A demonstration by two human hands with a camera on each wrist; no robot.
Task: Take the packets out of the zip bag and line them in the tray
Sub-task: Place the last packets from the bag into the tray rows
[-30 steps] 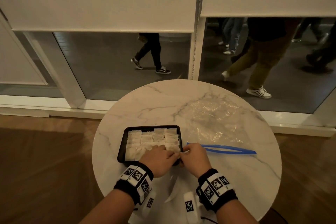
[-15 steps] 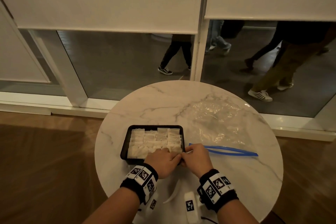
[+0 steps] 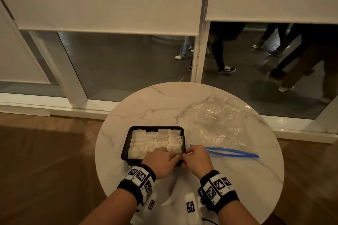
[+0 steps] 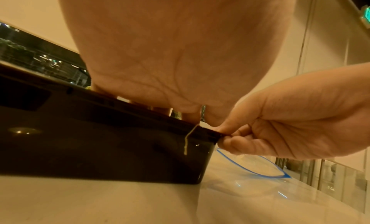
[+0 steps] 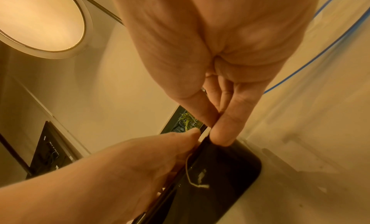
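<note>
A black tray [image 3: 125,144] on the round marble table is filled with rows of white packets [image 3: 151,139]. The clear zip bag [image 3: 219,124] with its blue zip lies flat to the tray's right and looks empty. Both hands meet at the tray's near right corner. My left hand [image 3: 162,160] reaches down into the tray, thumb and fingers closed on the corner packet. That packet's string [image 4: 187,140] hangs over the tray wall [image 4: 100,148]. My right hand [image 3: 196,159] pinches the tray's corner rim, thumb above and index finger [image 4: 230,142] below. The left fingertips are hidden.
The table edge runs just behind my wrists. A window with half-lowered blinds [image 3: 109,0] stands behind the table, and people walk past outside. Wooden floor [image 3: 45,160] lies to the left and right of the table.
Both hands stay at the tray's near right corner with barely any shift. Only the people beyond the window have moved.
</note>
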